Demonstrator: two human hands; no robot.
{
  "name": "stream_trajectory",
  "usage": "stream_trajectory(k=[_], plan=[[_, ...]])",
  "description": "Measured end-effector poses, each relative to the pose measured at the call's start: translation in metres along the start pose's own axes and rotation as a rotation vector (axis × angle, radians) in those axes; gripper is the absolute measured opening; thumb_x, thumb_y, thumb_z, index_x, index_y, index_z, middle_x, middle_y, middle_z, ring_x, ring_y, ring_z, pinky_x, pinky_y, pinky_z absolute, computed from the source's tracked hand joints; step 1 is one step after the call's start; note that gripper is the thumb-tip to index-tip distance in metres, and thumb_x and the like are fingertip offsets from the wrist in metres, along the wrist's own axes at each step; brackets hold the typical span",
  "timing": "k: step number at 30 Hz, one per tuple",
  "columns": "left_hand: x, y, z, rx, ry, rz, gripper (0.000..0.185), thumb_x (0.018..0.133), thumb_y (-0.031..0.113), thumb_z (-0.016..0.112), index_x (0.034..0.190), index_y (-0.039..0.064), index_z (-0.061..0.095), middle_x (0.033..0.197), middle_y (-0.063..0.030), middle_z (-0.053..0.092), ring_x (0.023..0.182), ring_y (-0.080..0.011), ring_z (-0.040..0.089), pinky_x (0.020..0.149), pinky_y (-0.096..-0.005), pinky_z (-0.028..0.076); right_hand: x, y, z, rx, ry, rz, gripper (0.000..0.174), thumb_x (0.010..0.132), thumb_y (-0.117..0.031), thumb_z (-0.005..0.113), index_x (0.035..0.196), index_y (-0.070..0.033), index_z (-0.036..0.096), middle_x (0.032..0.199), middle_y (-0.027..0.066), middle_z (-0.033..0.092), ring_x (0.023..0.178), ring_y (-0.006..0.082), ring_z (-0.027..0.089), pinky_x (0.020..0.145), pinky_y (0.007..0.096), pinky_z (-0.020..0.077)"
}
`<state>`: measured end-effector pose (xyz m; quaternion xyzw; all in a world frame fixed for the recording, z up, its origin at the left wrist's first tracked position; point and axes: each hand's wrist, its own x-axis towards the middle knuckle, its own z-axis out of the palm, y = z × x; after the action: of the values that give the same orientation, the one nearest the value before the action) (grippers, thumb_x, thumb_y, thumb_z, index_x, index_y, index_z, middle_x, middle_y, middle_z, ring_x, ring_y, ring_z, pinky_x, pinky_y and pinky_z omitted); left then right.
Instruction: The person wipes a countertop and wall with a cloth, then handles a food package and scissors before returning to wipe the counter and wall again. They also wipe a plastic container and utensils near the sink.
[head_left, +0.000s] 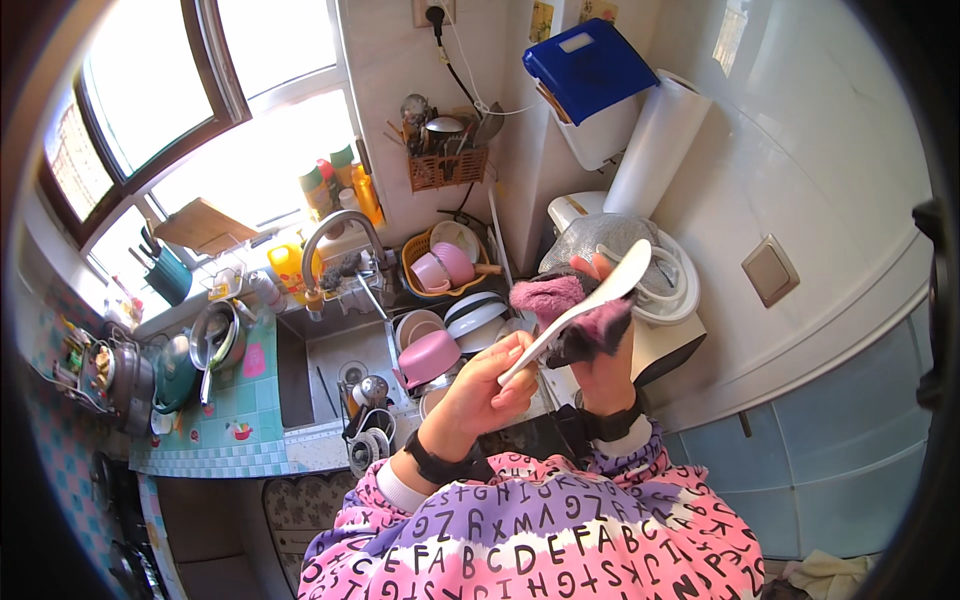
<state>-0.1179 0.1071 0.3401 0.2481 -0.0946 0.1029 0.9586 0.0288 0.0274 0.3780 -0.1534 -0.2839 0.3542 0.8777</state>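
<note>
A long white spoon (581, 309) slants across in front of me, its bowl at the upper right. My left hand (480, 386) grips the lower end of its handle between thumb and fingers. Behind the spoon, my right hand (606, 375) holds a bunched pink and dark cloth (551, 298). The cloth lies just under the spoon in this view; whether it touches the spoon I cannot tell. Part of the right hand is hidden by cloth and spoon. Left of my hands, a pink pot (429, 360) and several bowls rest at the right side of the metal sink (319, 360).
A curved faucet (341, 217) rises behind the sink. Beyond it stands a yellow basket (411, 251) with pink dishes. A wall-hung utensil basket (448, 169) holds ladles. At right are a plastic roll (656, 150) and a round white lid (686, 300). Pans (217, 337) sit left.
</note>
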Motion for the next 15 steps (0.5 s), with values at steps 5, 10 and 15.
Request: stream_trajectory(k=[5, 10, 15], plan=[[-0.002, -0.005, -0.007, -0.354, -0.053, -0.278, 0.024, 0.103, 0.03, 0.049, 0.105, 0.006, 0.053, 0.061, -0.003, 0.047, 0.042, -0.0069, 0.037, 0.035, -0.0179, 0.027, -0.003, 0.003, 0.006, -0.225, -0.127, 0.121, 0.048, 0.085, -0.018, 0.074, 0.126, -0.004, 0.054, 0.116, 0.013, 0.065, 0.105, 0.0206, 0.064, 0.087, 0.0351, 0.0547], [-0.006, -0.003, -0.006, -0.036, 0.319, -0.163, 0.025, 0.103, 0.032, 0.049, 0.109, 0.007, 0.054, 0.079, -0.0119, 0.059, 0.046, -0.0096, 0.044, 0.033, -0.0184, 0.03, -0.009, 0.007, 0.005, -0.58, -0.136, -0.024, 0.046, 0.078, 0.002, 0.075, 0.118, -0.004, 0.054, 0.113, 0.0107, 0.066, 0.101, 0.0185, 0.065, 0.089, 0.0318, 0.0533], [-0.013, 0.0, 0.005, 0.064, 0.293, -0.028, 0.023, 0.105, 0.028, 0.048, 0.12, 0.011, 0.051, 0.091, -0.0096, 0.058, 0.057, -0.0109, 0.047, 0.044, -0.0188, 0.036, -0.008, 0.01, -0.002, -0.701, -0.022, -0.183, 0.039, 0.082, 0.004, 0.071, 0.116, -0.002, 0.055, 0.107, 0.0087, 0.067, 0.095, 0.0163, 0.065, 0.085, 0.0297, 0.0522]])
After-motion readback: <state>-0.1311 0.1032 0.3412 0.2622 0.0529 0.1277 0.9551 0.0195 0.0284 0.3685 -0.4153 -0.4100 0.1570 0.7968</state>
